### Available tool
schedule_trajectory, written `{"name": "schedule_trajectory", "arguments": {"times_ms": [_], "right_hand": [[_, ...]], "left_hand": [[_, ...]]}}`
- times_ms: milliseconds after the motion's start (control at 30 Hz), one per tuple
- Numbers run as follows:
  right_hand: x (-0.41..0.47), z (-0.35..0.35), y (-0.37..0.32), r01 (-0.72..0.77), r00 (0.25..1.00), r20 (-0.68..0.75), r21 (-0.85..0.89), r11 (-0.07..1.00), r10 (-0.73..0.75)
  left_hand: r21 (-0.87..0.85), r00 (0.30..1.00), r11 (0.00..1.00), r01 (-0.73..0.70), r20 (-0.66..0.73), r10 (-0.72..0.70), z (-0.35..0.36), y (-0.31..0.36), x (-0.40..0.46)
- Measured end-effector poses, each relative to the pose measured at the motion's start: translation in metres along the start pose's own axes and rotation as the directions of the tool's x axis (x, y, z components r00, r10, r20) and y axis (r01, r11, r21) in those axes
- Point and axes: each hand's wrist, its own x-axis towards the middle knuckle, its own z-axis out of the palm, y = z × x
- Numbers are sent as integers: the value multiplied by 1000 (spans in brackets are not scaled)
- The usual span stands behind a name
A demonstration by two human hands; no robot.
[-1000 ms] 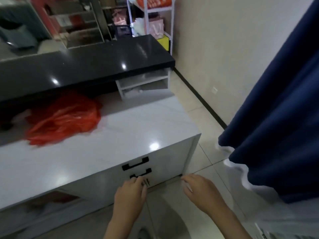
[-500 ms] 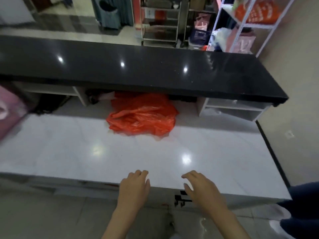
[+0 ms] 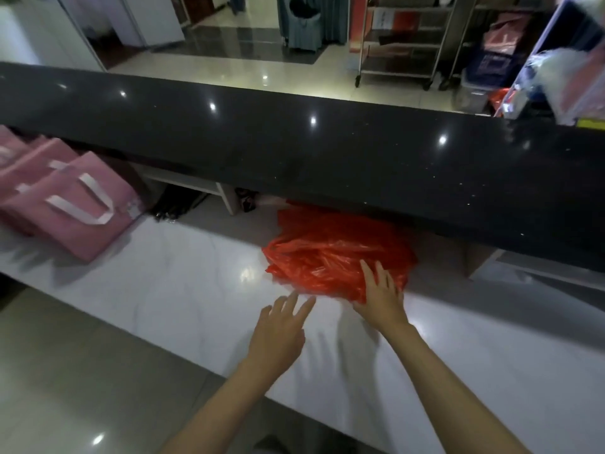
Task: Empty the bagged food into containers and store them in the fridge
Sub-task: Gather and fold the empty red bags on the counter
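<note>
While the long black upper counter (image 3: 327, 158) spans the far side of the scene and overhangs it, the white table (image 3: 163, 290) below carries the only task thing in sight, so by my reading the job has barely begun. A stack of pink tote bags (image 3: 65, 208) lies at the far left of the table, well apart from the work. Right of centre, the red plastic bag (image 3: 327, 253) sits crumpled on the table, its far part tucked under the black overhang; what it holds cannot be made out. No container shows anywhere, and nothing I can firmly call a fridge is in view. The right hand (image 3: 381, 294) lies on the near right edge of the bag with its fingers (image 3: 376, 273) straight and spread, touching the plastic but not gripping it. The left hand (image 3: 278, 332) is above the table just near of the bag, fingers spread and holding nothing, apparently not yet touching it. Taking hold, opening, emptying into containers and storing all appear left to do.
</note>
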Motion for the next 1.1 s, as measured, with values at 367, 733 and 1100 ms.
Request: {"name": "schedule_trajectory", "arguments": {"times_ms": [367, 733, 1100], "right_hand": [[-26, 44, -18, 87, 995, -43, -72, 994, -91], [-4, 30, -61, 4, 1000, -6, -274, 962, -6], [-17, 32, -56, 14, 991, 135, -89, 996, -2]], "left_hand": [[-4, 944, 989, -148, 299, 142, 33, -7, 134], [-112, 856, 857, -503, 72, 512, 62, -40, 102], [7, 883, 934, -357, 329, 335, 28, -61, 152]]}}
